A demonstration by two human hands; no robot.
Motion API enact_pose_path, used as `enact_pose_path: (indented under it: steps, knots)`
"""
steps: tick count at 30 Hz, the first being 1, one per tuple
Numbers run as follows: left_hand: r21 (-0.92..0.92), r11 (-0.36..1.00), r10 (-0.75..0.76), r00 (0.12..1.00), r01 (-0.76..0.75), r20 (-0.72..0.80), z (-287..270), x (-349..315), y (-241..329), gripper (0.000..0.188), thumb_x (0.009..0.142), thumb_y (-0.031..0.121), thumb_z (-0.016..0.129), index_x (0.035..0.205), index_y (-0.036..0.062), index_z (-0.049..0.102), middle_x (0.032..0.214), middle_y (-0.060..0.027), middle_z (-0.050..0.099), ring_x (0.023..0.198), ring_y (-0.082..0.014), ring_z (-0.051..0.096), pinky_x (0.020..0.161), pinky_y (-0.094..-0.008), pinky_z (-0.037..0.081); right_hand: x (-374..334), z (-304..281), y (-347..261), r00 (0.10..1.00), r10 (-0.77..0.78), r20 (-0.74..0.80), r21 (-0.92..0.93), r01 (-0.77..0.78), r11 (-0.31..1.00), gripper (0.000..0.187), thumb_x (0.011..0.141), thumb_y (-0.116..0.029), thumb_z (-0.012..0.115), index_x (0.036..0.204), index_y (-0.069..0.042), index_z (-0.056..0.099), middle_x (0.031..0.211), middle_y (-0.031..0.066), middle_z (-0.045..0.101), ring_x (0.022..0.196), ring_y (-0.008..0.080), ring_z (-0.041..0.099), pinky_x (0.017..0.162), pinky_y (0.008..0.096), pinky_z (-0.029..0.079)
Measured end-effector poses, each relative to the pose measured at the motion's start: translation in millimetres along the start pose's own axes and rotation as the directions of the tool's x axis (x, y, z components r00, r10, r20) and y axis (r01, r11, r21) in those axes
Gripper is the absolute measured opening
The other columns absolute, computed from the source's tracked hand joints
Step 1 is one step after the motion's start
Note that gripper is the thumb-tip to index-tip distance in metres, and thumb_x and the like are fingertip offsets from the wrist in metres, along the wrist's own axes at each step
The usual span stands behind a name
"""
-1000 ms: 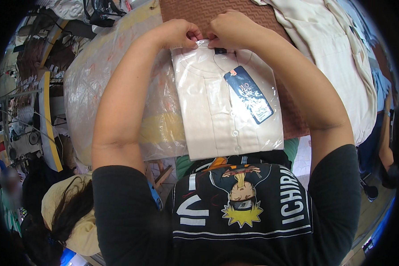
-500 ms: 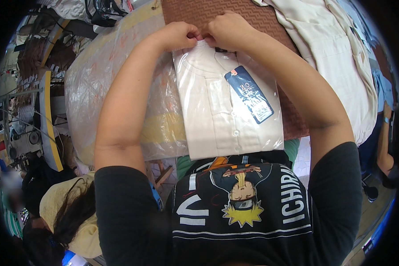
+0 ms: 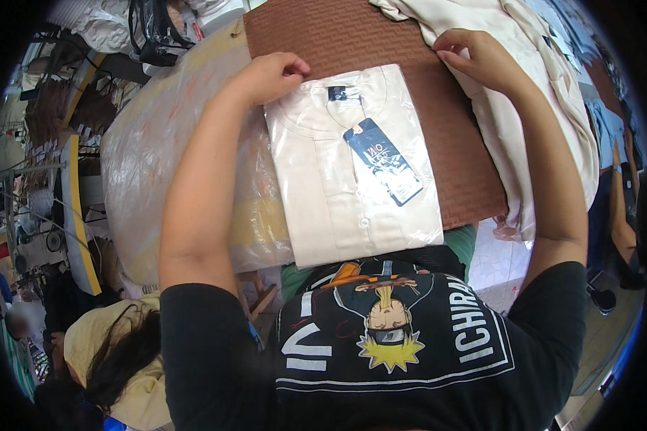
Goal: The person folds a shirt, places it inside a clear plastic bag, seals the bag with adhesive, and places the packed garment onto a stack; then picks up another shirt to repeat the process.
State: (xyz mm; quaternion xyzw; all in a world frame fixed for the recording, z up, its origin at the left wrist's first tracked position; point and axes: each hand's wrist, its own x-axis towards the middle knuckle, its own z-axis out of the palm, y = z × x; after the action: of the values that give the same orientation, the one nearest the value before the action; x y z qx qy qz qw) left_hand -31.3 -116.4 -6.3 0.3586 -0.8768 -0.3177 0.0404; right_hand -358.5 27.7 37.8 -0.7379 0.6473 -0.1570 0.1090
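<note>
- One brown mat [image 3: 467, 172], partly under our cream shirt [image 3: 313, 176], already folded inside a clear bag [image 3: 400, 86].
- Our right hand [image 3: 478, 61], fingers parted, beyond its top-right corner.
- Our left hand [image 3: 272, 75], curled at its top-left; grip and closure we can't tell.
- Blue tag [image 3: 382, 161], attached.

A cream, round-necked fabric shirt [image 3: 313, 179] with small buttons lies folded into a rectangle, front up, neck end farthest away, inside a clear, glossy plastic bag [image 3: 418, 154]; a dark blue rectangular cardboard tag [image 3: 385, 161] slants across its chest.
</note>
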Motion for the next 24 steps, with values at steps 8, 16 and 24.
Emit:
enact_pose_path:
  steps: [8,16,24]
  knots:
    - [0.098,0.995,0.020,0.997,-0.028,0.074,25,20,58,0.032,0.080,0.024,0.071,0.105,0.0053,0.067,0.096,-0.0106,0.070,0.087,-0.0203,0.066,0.079,-0.0307,0.051,38,63,-46,0.970,-0.241,-0.011,-0.036,0.241,0.970,0.020,0.082,-0.018,0.062,0.098,-0.007,0.069,0.091,0.0116,0.065,0.087,0.0306,0.062,0.077,0.0396,0.048]
    - [0.290,0.955,0.021,0.993,-0.055,0.119,22,27,66,0.034,0.076,0.022,0.073,0.103,0.0043,0.067,0.093,-0.0120,0.070,0.084,-0.0247,0.067,0.077,-0.0329,0.051,61,56,-63,0.943,-0.148,0.299,-0.117,0.190,0.975,0.024,0.077,-0.019,0.065,0.100,-0.013,0.071,0.093,0.0093,0.067,0.089,0.0298,0.063,0.078,0.0405,0.048]
    - [0.490,0.865,0.047,0.990,-0.105,0.130,26,31,71,0.028,0.077,0.026,0.070,0.101,0.0114,0.068,0.091,-0.0088,0.069,0.087,-0.0241,0.066,0.077,-0.0356,0.051,65,73,-54,0.911,-0.300,0.281,-0.294,0.379,0.877,0.023,0.079,-0.019,0.065,0.100,-0.012,0.070,0.092,0.0076,0.068,0.087,0.0283,0.064,0.078,0.0394,0.049]
